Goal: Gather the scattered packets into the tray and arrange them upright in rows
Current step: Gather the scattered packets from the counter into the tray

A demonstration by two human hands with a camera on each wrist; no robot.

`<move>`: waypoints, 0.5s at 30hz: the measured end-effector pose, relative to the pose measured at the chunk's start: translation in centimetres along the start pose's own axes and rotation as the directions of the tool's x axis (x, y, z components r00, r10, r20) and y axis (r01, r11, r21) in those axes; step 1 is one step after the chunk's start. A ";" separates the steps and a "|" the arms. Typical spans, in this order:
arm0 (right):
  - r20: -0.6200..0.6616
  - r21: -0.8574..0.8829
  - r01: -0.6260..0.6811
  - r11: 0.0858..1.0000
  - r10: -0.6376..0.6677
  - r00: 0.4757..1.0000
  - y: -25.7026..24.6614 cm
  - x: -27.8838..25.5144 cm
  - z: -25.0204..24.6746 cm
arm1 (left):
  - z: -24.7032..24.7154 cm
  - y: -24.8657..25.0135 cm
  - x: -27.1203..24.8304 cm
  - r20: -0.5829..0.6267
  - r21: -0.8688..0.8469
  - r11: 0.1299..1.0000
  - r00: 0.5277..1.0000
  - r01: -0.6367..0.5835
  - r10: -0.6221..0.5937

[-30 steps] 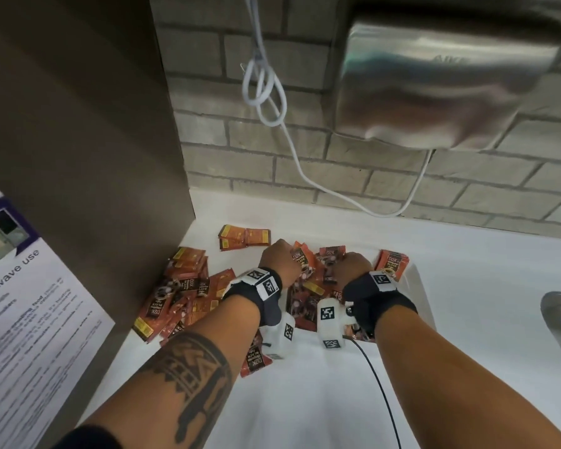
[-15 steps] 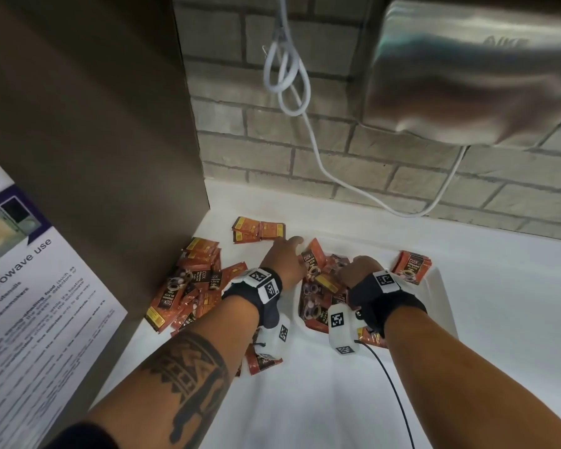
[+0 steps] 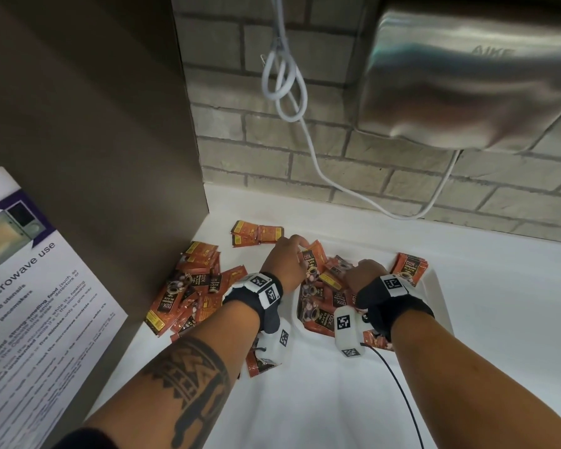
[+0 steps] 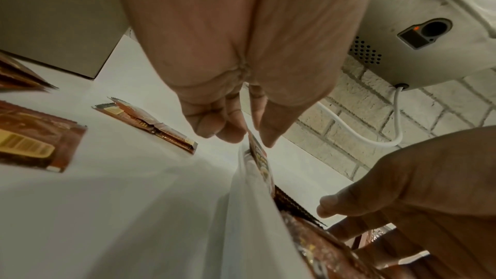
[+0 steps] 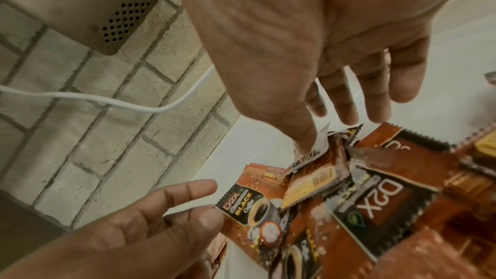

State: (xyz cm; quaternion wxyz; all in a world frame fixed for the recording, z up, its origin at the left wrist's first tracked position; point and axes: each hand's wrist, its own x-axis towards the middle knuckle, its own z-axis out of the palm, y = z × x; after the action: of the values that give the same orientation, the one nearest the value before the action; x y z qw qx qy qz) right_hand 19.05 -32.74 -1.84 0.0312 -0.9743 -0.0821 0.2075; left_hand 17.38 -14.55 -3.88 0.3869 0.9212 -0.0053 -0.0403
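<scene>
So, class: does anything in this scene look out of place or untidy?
Yes. Packets lie flat in a loose heap on the counter left of the white tray; those in the tray are jumbled, not upright in rows.

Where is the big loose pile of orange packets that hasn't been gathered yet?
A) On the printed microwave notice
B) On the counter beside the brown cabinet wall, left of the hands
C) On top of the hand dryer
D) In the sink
B: the loose pile of packets lies on the white counter against the brown cabinet wall, left of the left hand.
</scene>
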 end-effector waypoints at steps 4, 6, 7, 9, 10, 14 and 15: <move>-0.013 0.158 -0.089 0.983 0.092 0.996 -0.2 -0.6 -0.1 | 0.1 0.0 0.1 0.052 0.041 0.999 0.999 0.007 -0.010; -0.018 0.215 -0.148 0.965 0.156 0.988 -0.4 -0.9 -0.1 | 0.1 -0.2 0.1 0.092 0.064 0.998 0.996 0.011 -0.017; -0.035 0.301 -0.196 0.933 0.216 0.976 -0.5 -0.6 0.0 | 0.1 -0.3 0.1 0.098 0.069 0.998 0.995 0.008 -0.015; -0.153 0.356 -0.219 0.909 0.288 0.945 -0.8 -0.2 -0.1 | -0.1 -0.5 0.1 0.085 0.070 0.998 0.996 -0.009 0.003; -0.201 0.382 -0.246 0.891 0.340 0.919 -1.1 0.0 -0.2 | -0.3 -0.6 0.1 0.074 0.075 0.997 0.997 -0.019 0.013; -0.301 0.540 -0.086 0.837 0.287 0.909 -2.6 -1.5 -0.8 | -1.8 -1.6 0.6 0.058 0.089 0.996 0.998 0.011 -0.016; -0.304 0.529 -0.023 0.848 0.215 0.928 -2.9 -2.5 -0.9 | -2.3 -2.0 0.8 0.046 0.098 0.995 0.998 0.034 -0.038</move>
State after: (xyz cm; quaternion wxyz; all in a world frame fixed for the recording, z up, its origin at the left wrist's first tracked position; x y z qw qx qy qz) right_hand 16.75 -30.34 0.28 0.2925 -0.9541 0.0450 0.0456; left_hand 18.34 -11.53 -3.81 0.3406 0.9377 0.0001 -0.0693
